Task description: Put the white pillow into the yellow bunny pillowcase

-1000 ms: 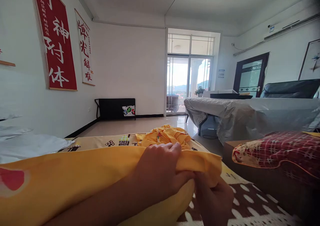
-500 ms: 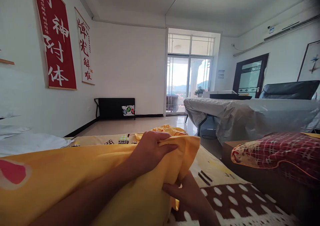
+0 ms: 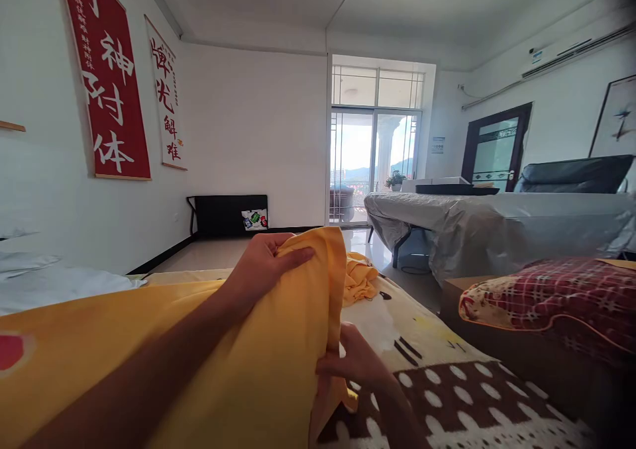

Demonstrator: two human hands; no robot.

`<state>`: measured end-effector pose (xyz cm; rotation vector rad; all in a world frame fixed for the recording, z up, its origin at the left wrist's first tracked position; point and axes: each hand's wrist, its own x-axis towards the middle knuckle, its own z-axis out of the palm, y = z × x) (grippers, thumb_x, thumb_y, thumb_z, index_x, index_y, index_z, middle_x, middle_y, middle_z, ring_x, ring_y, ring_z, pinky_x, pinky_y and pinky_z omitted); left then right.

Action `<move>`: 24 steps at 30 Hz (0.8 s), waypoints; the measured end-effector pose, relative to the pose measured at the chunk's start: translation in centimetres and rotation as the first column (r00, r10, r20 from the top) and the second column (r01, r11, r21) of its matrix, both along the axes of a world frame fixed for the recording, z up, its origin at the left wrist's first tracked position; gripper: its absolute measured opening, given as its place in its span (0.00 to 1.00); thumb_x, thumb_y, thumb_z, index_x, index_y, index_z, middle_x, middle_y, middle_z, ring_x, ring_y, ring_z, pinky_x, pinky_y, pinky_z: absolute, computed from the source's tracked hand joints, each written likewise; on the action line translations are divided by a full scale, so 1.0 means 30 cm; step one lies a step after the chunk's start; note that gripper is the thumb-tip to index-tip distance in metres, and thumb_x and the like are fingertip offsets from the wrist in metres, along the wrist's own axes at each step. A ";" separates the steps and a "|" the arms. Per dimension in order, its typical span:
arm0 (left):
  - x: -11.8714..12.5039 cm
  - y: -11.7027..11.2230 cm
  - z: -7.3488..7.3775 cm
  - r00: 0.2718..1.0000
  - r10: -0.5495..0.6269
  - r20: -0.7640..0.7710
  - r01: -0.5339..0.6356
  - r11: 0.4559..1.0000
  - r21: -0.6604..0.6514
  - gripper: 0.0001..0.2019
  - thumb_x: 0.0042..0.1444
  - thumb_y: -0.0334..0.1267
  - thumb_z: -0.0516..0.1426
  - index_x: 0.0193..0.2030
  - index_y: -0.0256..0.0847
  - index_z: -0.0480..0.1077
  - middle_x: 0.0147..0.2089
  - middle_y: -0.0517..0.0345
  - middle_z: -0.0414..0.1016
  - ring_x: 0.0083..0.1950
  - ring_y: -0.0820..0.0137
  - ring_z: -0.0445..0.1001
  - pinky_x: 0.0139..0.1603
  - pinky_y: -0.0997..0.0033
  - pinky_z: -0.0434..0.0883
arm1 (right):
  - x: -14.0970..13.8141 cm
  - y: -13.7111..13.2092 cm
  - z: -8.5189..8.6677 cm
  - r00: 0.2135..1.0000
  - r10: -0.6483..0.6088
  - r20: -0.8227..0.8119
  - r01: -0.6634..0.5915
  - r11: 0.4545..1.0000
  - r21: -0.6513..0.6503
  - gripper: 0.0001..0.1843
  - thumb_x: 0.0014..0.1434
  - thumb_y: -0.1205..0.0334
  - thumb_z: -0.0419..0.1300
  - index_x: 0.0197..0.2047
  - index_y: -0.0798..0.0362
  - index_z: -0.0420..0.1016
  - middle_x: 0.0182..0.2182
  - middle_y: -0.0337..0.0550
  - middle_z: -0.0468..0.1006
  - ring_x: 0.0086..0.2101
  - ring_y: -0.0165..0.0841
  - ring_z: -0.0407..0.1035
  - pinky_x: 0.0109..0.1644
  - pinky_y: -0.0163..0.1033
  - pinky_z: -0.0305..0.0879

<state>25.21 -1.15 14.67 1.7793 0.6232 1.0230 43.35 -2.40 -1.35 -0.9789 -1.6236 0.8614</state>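
A large yellow bedding cloth (image 3: 258,363) with a pink spot at far left stretches across the foreground. My left hand (image 3: 265,260) pinches its upper edge near the hemmed corner, thumb on the near side. Lower and to the right, my right hand (image 3: 354,359) is closed on the hanging edge of the same cloth, its fingers partly behind the fabric. Beneath lies a cream and brown blanket (image 3: 442,396) with white spots. Beyond my hands, a crumpled bunch of yellow cloth (image 3: 358,278) rests on the blanket; I cannot tell whether both yellow pieces join.
A folded red checked quilt (image 3: 551,297) lies on a brown surface at right. Behind it stands a plastic-covered table (image 3: 497,227) with a black chair (image 3: 576,174). White bedding (image 3: 69,277) lies at left. A black folded panel (image 3: 218,216) leans against the far wall.
My left hand has moved left and up, lifting the cloth's corner. My right hand has shifted slightly left, still on the edge. More of the crumpled yellow cloth behind shows now.
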 end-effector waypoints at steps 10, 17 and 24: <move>-0.009 0.009 0.005 0.999 0.051 -0.002 -0.051 0.999 0.015 0.15 0.45 0.48 0.64 0.30 0.38 0.71 0.23 0.62 0.67 0.22 0.75 0.65 0.20 0.80 0.60 | -0.092 0.050 -0.079 0.990 -0.142 0.004 0.142 0.990 0.015 0.07 0.44 0.61 0.64 0.23 0.56 0.73 0.22 0.36 0.73 0.27 0.31 0.66 0.28 0.32 0.61; -0.026 0.027 0.010 0.997 0.067 0.040 -0.067 0.998 -0.008 0.15 0.43 0.47 0.65 0.30 0.38 0.71 0.24 0.63 0.69 0.23 0.75 0.67 0.21 0.79 0.62 | -0.005 0.075 -0.063 0.999 0.017 -0.030 -0.021 0.990 -0.138 0.11 0.37 0.63 0.69 0.28 0.56 0.77 0.27 0.38 0.78 0.29 0.34 0.70 0.30 0.35 0.66; -0.024 0.020 0.018 0.996 0.078 0.039 -0.078 0.997 0.005 0.14 0.42 0.47 0.66 0.27 0.38 0.71 0.23 0.64 0.69 0.21 0.76 0.66 0.19 0.80 0.62 | -0.020 0.091 -0.091 0.974 0.226 0.004 -0.225 0.971 -0.075 0.19 0.41 0.58 0.69 0.40 0.52 0.78 0.37 0.41 0.80 0.40 0.41 0.73 0.44 0.42 0.69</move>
